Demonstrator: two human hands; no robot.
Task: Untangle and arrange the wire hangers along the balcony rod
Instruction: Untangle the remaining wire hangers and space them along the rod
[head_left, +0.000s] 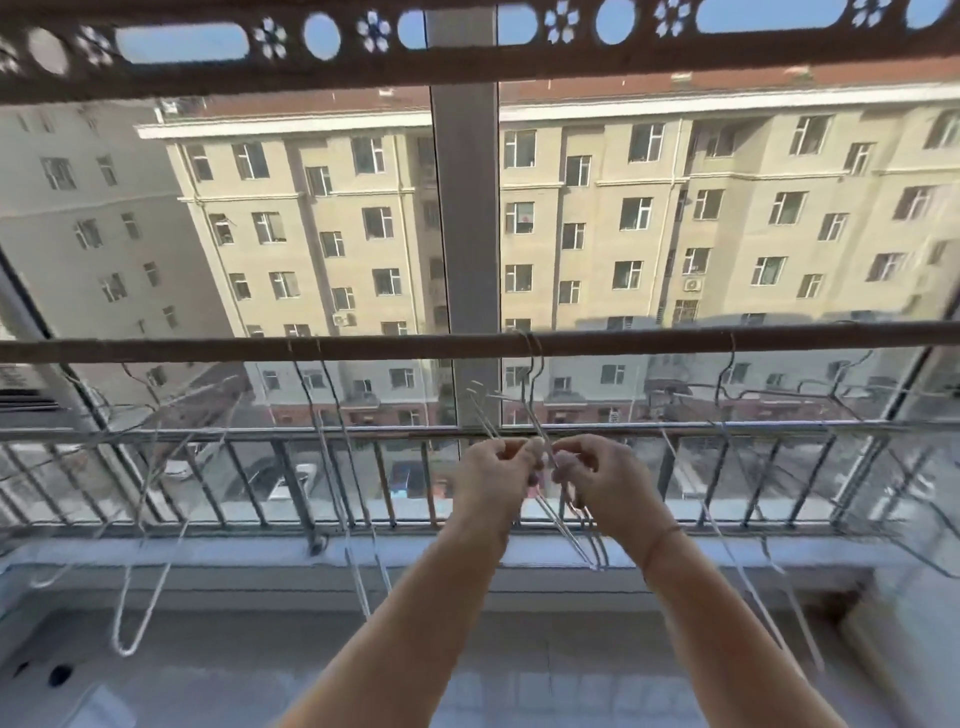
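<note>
A brown balcony rod (395, 347) runs across the view at mid height. A bunch of tangled wire hangers (569, 535) hangs from it near the middle, its hooks over the rod. My left hand (493, 467) and my right hand (597, 473) are side by side below the rod, each pinching wires of that bunch. Two more hangers (332, 441) hang left of my hands, others (140, 597) droop at the far left, and dark hangers (727, 384) hang to the right.
Behind the rod stand a window with a grey centre post (464, 208) and a metal railing (363, 431). A white sill (208, 556) runs below. A perforated brown beam (467, 47) crosses overhead. Apartment blocks lie outside.
</note>
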